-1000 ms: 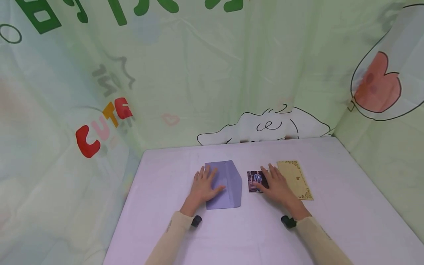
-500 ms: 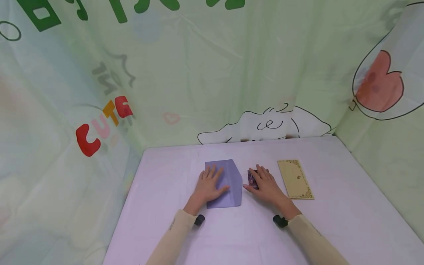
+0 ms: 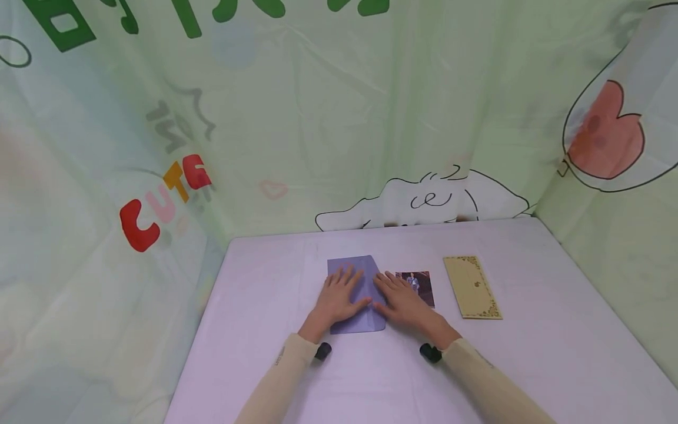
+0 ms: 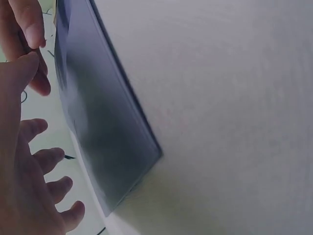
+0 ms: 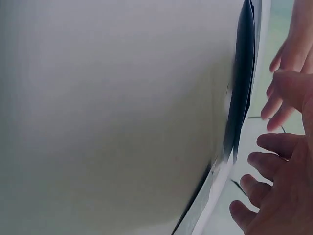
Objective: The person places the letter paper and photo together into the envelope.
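A purple envelope (image 3: 362,323) lies on the table with its pointed flap to the right. My left hand (image 3: 338,298) is over its left and middle part, fingers spread and straight. In the left wrist view, the fingers (image 4: 48,159) show above the envelope (image 4: 105,127) with a gap beneath them. My right hand (image 3: 406,305) reaches over the flap edge with extended fingers, its thumb near the left thumb. Behind the right hand a small photo (image 3: 425,287) of people lies partly covered. Neither hand grips anything.
A tan card (image 3: 471,287) with an ornate brown border lies right of the photo. The pale lilac table (image 3: 265,282) meets a green printed curtain (image 3: 339,118) at the back and sides. Each wrist carries a small black camera (image 3: 430,353).
My right hand has moved left, from over the photo and beside the tan card to the envelope's flap, uncovering much of the photo. The left hand has shifted slightly right over the envelope.
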`<state>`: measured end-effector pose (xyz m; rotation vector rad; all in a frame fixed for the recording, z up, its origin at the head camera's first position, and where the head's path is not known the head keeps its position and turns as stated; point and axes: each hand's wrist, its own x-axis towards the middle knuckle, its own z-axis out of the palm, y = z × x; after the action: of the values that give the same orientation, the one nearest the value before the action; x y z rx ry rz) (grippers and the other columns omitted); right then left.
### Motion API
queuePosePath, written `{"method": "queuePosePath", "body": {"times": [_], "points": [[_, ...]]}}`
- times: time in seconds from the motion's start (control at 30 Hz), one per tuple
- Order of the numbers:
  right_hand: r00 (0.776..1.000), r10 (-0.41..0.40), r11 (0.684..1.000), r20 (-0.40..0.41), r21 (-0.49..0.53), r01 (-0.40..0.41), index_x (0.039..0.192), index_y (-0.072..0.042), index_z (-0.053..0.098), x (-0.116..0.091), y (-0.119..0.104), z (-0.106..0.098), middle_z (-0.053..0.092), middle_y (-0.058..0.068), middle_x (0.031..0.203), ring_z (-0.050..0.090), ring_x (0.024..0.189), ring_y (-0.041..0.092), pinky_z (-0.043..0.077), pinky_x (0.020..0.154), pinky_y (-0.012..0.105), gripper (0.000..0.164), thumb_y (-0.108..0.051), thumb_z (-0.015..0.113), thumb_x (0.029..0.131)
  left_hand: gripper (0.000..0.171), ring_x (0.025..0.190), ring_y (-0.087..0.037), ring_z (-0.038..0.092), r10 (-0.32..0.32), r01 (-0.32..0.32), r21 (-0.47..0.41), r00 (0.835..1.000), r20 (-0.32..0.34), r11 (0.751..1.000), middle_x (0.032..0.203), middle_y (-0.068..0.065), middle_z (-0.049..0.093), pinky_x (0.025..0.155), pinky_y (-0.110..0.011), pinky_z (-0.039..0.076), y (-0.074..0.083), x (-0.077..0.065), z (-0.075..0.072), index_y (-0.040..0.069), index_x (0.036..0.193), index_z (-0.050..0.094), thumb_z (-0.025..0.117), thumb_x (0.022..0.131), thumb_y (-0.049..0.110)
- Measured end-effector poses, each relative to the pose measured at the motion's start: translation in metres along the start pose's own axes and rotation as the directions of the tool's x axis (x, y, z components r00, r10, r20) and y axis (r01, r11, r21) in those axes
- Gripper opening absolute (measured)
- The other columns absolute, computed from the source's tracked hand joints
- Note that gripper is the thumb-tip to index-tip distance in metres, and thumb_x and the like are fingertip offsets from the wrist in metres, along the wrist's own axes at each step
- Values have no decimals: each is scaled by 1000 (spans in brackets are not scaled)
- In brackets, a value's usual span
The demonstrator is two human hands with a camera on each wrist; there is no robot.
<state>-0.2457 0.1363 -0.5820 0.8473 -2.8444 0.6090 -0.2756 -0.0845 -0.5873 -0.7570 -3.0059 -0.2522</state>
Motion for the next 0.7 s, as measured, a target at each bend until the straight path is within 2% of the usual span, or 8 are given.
{"method": "queuePosePath", "body": {"times": [0.17, 0.37, 0.53, 0.7], "points": [[999, -29, 999, 28, -14, 29, 143, 5, 50, 1, -3, 3, 48, 25, 151, 40, 142, 47, 33, 112, 64, 58, -29, 63, 98, 69, 151, -39, 28, 18, -18, 15, 1000, 9, 1000, 165, -8, 32, 119, -55, 29, 2, 2, 2, 28, 155, 38, 46, 97, 65], [996, -19, 999, 82, -42, 22, 144, 3, 49, 0, -2, 3, 46, 23, 152, 40, 143, 45, 32, 113, 63, 60, -31, 64, 97, 58, 152, -37, 27, 29, -30, 47, 999, 27, 998, 165, -11, 30, 119, -52, 29, 3, 4, 5, 33, 152, 44, 49, 99, 57], [995, -9, 999, 98, -34, 12, 145, 3, 48, 1, -2, 3, 46, 23, 153, 40, 143, 45, 32, 113, 64, 61, -31, 65, 97, 55, 151, -37, 30, 52, -53, 71, 998, 18, 996, 164, -12, 31, 117, -52, 33, 6, 6, 4, 32, 150, 47, 53, 98, 48], [995, -9, 999, 97, -32, 12, 144, 3, 49, 1, -3, 1, 46, 24, 152, 41, 142, 46, 33, 112, 64, 60, -29, 66, 96, 54, 151, -37, 30, 34, -38, 66, 998, 61, 997, 165, -11, 30, 117, -53, 32, 7, 9, -3, 31, 147, 51, 51, 95, 47]]}}
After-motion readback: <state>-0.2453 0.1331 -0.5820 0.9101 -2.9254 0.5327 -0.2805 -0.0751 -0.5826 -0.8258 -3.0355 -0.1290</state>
